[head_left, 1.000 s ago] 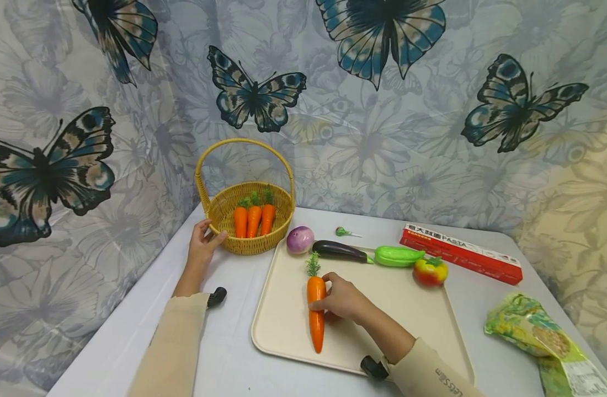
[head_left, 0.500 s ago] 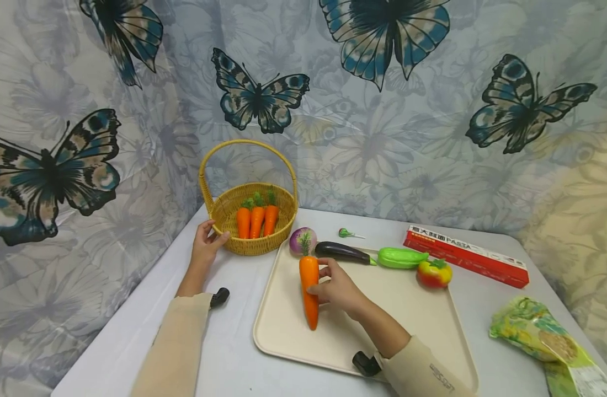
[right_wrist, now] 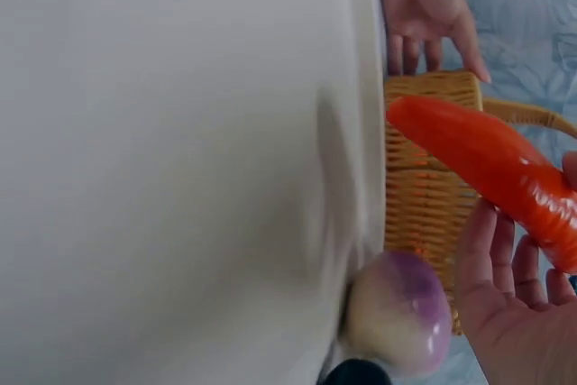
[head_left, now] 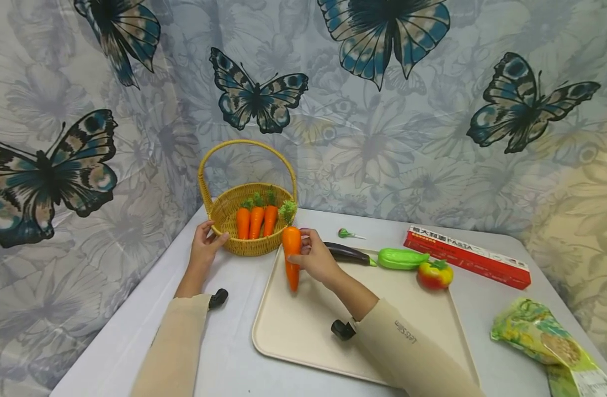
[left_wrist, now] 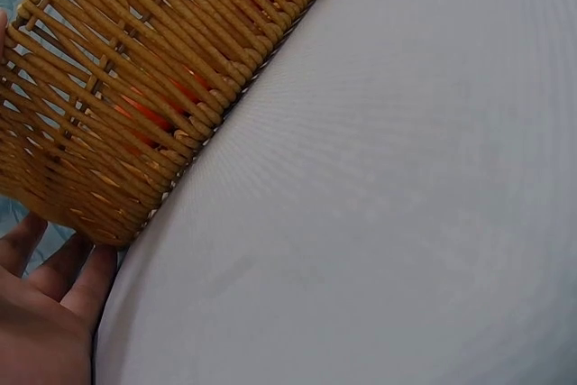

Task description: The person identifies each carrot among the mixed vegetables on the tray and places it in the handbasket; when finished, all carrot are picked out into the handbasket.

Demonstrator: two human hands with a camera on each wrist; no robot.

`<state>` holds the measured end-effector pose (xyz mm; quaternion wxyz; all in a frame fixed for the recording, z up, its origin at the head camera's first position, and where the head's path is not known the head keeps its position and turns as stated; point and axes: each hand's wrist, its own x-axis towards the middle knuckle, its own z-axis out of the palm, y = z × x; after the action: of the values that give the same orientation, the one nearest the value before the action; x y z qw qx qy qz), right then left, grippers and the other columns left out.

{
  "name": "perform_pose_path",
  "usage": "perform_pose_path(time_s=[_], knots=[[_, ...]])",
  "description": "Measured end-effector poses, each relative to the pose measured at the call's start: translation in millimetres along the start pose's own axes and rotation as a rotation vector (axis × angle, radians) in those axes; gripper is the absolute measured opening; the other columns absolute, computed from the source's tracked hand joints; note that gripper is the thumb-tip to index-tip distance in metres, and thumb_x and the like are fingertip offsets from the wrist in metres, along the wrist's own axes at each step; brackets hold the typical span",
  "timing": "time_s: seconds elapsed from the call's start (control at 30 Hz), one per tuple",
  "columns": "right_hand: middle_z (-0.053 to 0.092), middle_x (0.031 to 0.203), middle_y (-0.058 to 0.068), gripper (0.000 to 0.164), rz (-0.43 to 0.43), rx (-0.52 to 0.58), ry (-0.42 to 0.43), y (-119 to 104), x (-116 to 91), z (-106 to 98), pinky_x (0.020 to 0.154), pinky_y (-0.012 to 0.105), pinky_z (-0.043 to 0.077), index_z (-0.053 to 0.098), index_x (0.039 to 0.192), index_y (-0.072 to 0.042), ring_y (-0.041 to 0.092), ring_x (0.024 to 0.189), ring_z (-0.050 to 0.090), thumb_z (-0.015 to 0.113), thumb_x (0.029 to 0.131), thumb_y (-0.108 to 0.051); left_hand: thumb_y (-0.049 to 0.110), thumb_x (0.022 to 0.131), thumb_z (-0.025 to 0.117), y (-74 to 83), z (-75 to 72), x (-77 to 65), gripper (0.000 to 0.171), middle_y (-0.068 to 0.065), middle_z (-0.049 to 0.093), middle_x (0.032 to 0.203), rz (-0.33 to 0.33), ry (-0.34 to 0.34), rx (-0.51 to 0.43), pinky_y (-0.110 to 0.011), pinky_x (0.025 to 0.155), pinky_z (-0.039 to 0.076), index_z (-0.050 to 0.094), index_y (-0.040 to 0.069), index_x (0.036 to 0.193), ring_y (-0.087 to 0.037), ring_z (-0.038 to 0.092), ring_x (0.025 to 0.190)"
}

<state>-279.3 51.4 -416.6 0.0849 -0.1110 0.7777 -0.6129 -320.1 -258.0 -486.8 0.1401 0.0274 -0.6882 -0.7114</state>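
Note:
My right hand (head_left: 319, 258) pinches an orange carrot (head_left: 292, 248) with a green top between thumb and fingers. The carrot hangs tip-down above the tray's left back corner, its leafy end in front of the basket's right rim. Relaxed fingers of my left hand (head_left: 203, 252) touch the left side of a yellow wicker basket (head_left: 254, 247) with a tall handle. Three carrots (head_left: 256, 222) lie inside it, side by side. In the left wrist view, my fingertips (left_wrist: 97, 263) meet the woven wall low down. A purple-and-white turnip (right_wrist: 397, 313) sits beside the basket, mostly hidden in the head view.
A cream tray (head_left: 283, 339) takes up the middle of the white table. Along its back edge lie an eggplant (head_left: 350, 253), a green gourd-like vegetable (head_left: 401, 258) and a red-yellow fruit (head_left: 435, 274). Beyond are a lollipop (head_left: 348, 234), a pasta box (head_left: 467, 256) and a green bag (head_left: 542, 333).
My right hand has lifted the carrot off the tray and carried it left and back toward the basket. The left hand has stayed at the basket's side.

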Motion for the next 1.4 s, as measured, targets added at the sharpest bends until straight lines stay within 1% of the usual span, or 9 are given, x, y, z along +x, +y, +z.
perform_pose_path(time_s=[0.1, 0.3, 0.5, 0.7, 0.83, 0.97, 1.07, 1.17, 1.4], knots=[[0.051, 0.112, 0.012, 0.067, -0.016, -0.027, -0.026, -8.9, 16.8, 8.2, 0.068, 0.033, 0.057, 0.039, 0.138, -0.006, 0.024, 0.094, 0.054, 0.075, 0.082, -0.007, 0.016, 0.091, 0.071, 0.4, -1.7, -0.8, 0.069, -0.01, 0.02, 0.158, -0.006, -0.002, -0.007, -0.042, 0.11, 0.033, 0.029, 0.006, 0.145, -0.031, 0.028, 0.14], [0.05, 0.114, 0.009, 0.066, -0.043, -0.098, -0.06, -31.4, 46.3, 22.4, 0.066, 0.032, 0.057, 0.04, 0.138, -0.011, 0.022, 0.088, 0.057, 0.076, 0.083, -0.014, 0.015, 0.091, 0.071, 1.8, -1.7, -2.2, 0.069, -0.009, 0.021, 0.158, -0.012, -0.017, -0.014, -0.041, 0.11, 0.033, 0.029, 0.005, 0.145, -0.03, 0.028, 0.141], [0.05, 0.115, 0.008, 0.069, -0.084, -0.072, -0.088, -62.8, 74.4, 40.2, 0.076, 0.041, 0.057, 0.037, 0.142, -0.012, 0.023, 0.089, 0.06, 0.076, 0.085, -0.016, 0.012, 0.091, 0.07, 5.6, -3.1, -0.4, 0.07, -0.008, 0.02, 0.159, -0.011, -0.021, -0.056, -0.042, 0.111, 0.031, 0.028, 0.003, 0.146, -0.029, 0.028, 0.141], [0.053, 0.113, 0.007, 0.068, -0.105, -0.037, -0.046, -82.2, 102.1, 61.2, 0.075, 0.037, 0.056, 0.038, 0.142, -0.015, 0.021, 0.089, 0.061, 0.076, 0.086, -0.018, 0.009, 0.091, 0.07, 22.1, 0.7, -4.8, 0.069, -0.012, 0.02, 0.158, -0.008, -0.033, -0.071, -0.044, 0.111, 0.031, 0.029, 0.001, 0.145, -0.033, 0.027, 0.14], [0.052, 0.113, 0.006, 0.067, -0.087, 0.031, -0.032, -77.1, 113.7, 78.1, 0.078, 0.041, 0.055, 0.037, 0.143, -0.017, 0.022, 0.091, 0.061, 0.074, 0.088, -0.018, 0.01, 0.091, 0.07, 27.6, 1.5, -10.0, 0.066, -0.014, 0.019, 0.159, -0.018, -0.048, -0.061, -0.044, 0.111, 0.03, 0.03, 0.001, 0.142, -0.036, 0.025, 0.141], [0.053, 0.121, 0.005, 0.069, -0.079, 0.036, 0.021, -65.5, 121.5, 92.7, 0.079, 0.042, 0.054, 0.032, 0.147, -0.019, 0.021, 0.095, 0.061, 0.072, 0.09, -0.021, 0.012, 0.091, 0.071, 12.4, -0.2, -2.9, 0.068, -0.013, 0.019, 0.159, -0.01, -0.046, -0.054, -0.046, 0.111, 0.03, 0.029, 0.002, 0.143, -0.035, 0.025, 0.141], [0.052, 0.127, 0.007, 0.072, -0.082, -0.026, 0.071, -56.3, 126.7, 100.1, 0.079, 0.041, 0.053, 0.029, 0.149, -0.016, 0.022, 0.097, 0.061, 0.071, 0.091, -0.024, 0.013, 0.09, 0.071, 0.8, 0.0, 3.7, 0.07, -0.01, 0.021, 0.158, 0.007, -0.028, -0.05, -0.046, 0.11, 0.031, 0.027, 0.001, 0.144, -0.034, 0.027, 0.141], [0.054, 0.123, 0.008, 0.073, -0.083, -0.102, 0.093, -45.4, 131.3, 107.9, 0.08, 0.041, 0.053, 0.029, 0.149, -0.013, 0.021, 0.097, 0.06, 0.072, 0.091, -0.026, 0.013, 0.091, 0.071, 0.0, 0.7, 2.3, 0.07, -0.011, 0.021, 0.158, 0.016, -0.021, -0.043, -0.046, 0.11, 0.032, 0.028, 0.001, 0.144, -0.034, 0.028, 0.14], [0.058, 0.111, 0.004, 0.074, -0.055, -0.248, 0.074, -34.7, 137.9, 122.2, 0.078, 0.038, 0.054, 0.033, 0.147, -0.014, 0.02, 0.094, 0.061, 0.074, 0.088, -0.03, 0.009, 0.091, 0.07, -0.7, -2.2, 1.2, 0.067, -0.012, 0.022, 0.157, 0.02, -0.003, -0.042, -0.047, 0.109, 0.032, 0.029, 0.0, 0.143, -0.035, 0.029, 0.139]])
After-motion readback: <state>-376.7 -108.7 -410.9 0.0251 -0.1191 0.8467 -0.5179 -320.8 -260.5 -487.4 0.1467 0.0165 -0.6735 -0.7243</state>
